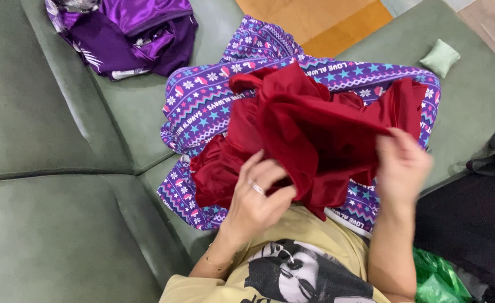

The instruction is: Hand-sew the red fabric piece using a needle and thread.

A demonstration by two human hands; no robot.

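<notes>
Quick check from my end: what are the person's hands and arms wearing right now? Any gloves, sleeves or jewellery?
No gloves; both hands are bare. The left hand has a silver ring on one finger and a thin bracelet at the wrist. The right hand shows no ring or band. Both forearms are uncovered; the pale yellow printed t-shirt has short sleeves.

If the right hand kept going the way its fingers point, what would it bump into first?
The right hand already grips the dark red cloth, fingers pointing up and left. Straight on lies more of that cloth, and probably the purple patterned blanket beneath it, though depth is unclear.
</notes>
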